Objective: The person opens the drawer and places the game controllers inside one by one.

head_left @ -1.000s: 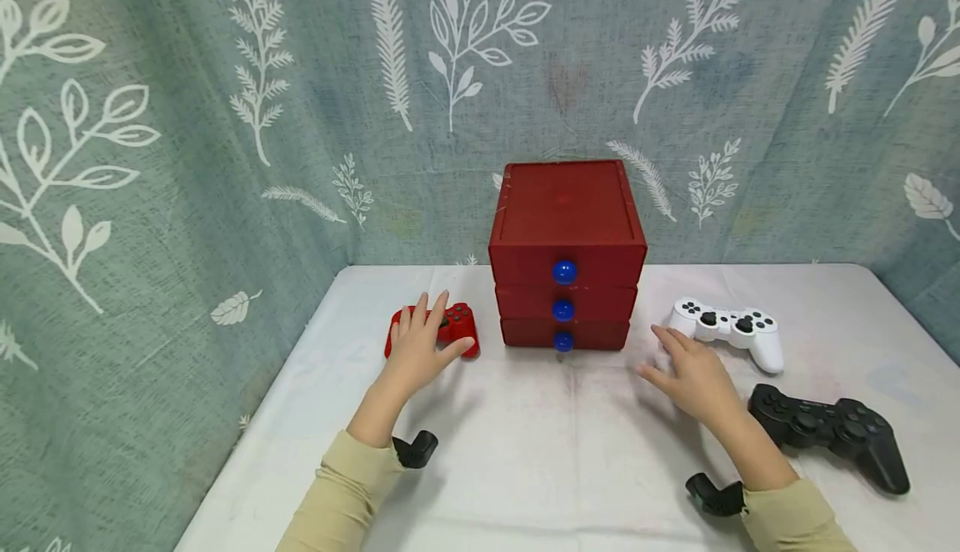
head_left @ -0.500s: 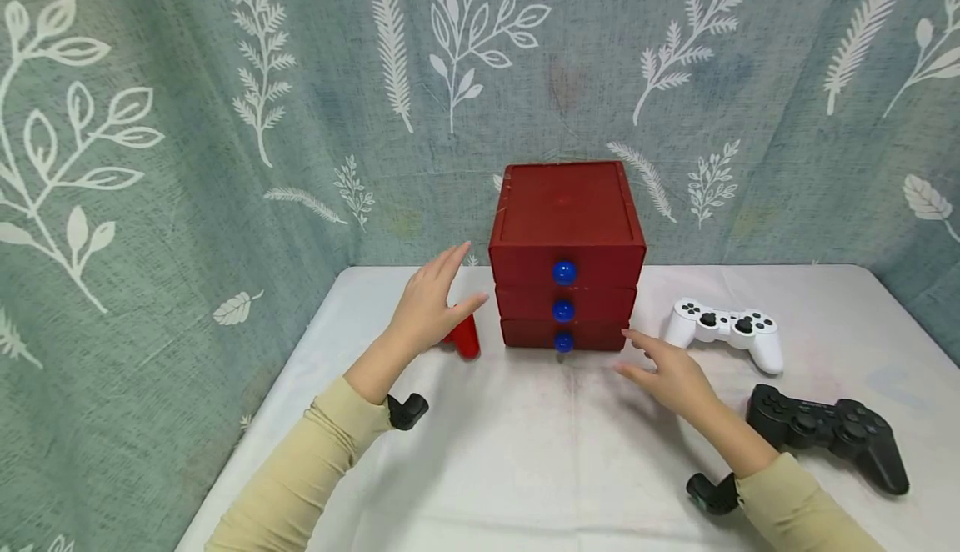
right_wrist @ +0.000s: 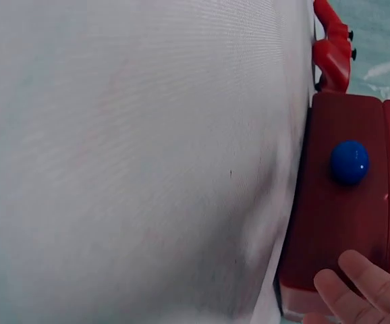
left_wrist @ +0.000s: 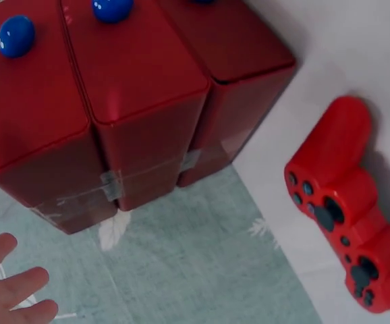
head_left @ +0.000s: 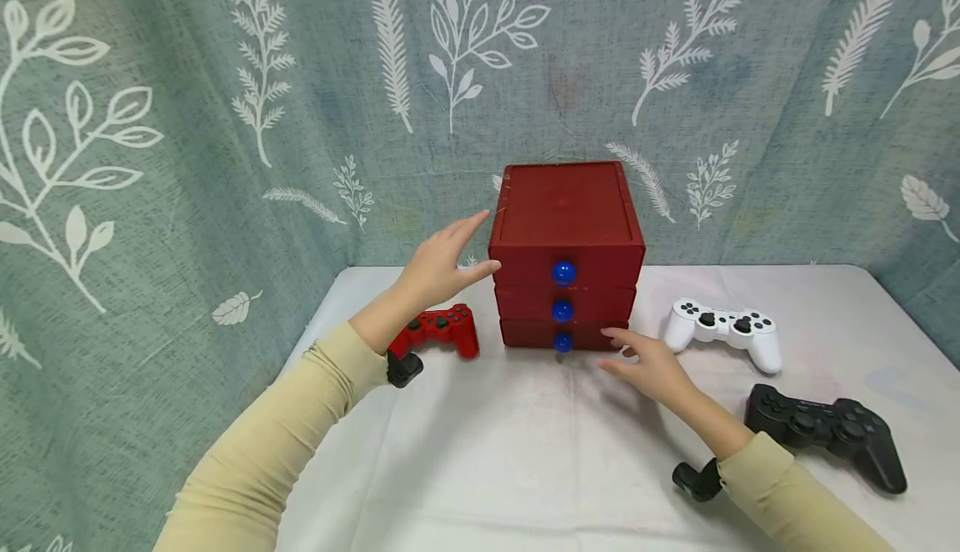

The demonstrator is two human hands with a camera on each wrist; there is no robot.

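A dark red box of stacked drawers [head_left: 566, 202] with blue round knobs [head_left: 564, 273] stands at the back middle of the table. My left hand [head_left: 442, 264] is spread in the air at the box's left side, fingertips right at its upper edge in the head view. Lower down, my right hand [head_left: 648, 366] reaches from the right with fingers extended, holding nothing, close before the bottom drawer [right_wrist: 337, 202]. In the left wrist view, the drawers' side carries strips of clear tape [left_wrist: 110, 185], and a few left fingers show at the corner.
A red game controller [head_left: 442, 328] lies left of the box, partly behind the left wrist. To the right lie a white controller [head_left: 723, 331] and, nearer, a black controller [head_left: 825, 434]. A patterned green curtain [head_left: 420, 118] hangs behind the white-covered table [head_left: 480, 469].
My left hand has lifted from over the red controller and moved right and up to the box's side. My right hand has shifted left, toward the bottom drawer.
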